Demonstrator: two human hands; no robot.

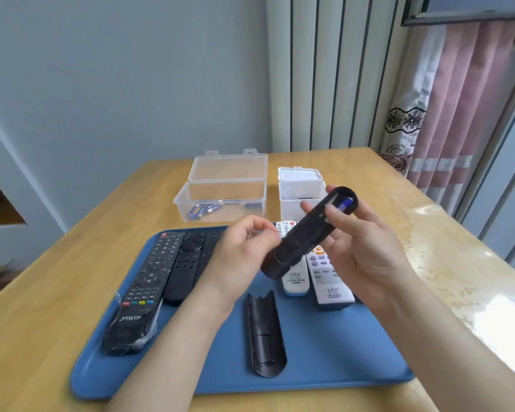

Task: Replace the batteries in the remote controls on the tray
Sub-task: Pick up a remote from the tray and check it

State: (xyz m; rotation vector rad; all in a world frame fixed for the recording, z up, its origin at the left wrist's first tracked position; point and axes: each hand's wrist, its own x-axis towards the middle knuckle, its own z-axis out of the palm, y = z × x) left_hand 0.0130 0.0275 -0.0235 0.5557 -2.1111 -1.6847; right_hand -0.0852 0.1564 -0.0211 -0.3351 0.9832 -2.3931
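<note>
Battery cover [265,334] off and lying inner side up on the blue tray [324,352], a person works on a black remote [306,233] held above it, underside facing up. The step in hand appears to be emptying the open compartment, where one blue battery [344,203] shows at the far end. The job would likely go best with the remote held steady, the cell pried up from its spring end rather than shaken loose, and its direction noted so that a fresh one goes in the same way. The right hand [366,248] wraps the remote firmly, fingers [308,207] curled behind the body and thumb [339,223] pressed on the near edge just below the battery. The left hand [241,257] sits at the remote's lower end with its fingers [260,230] curled close together; whether they pinch a cell or nothing at all cannot be made out. On the tray beneath lie a wrapped remote [137,292], a second black remote [185,263] just beside it, and two white remotes [330,281] partly hidden by the hands. Beyond the tray, on the wooden table [57,292], a clear box [220,197] stands with its lid open and loose batteries [202,210] inside, a smaller white box [302,191] just to its right.
</note>
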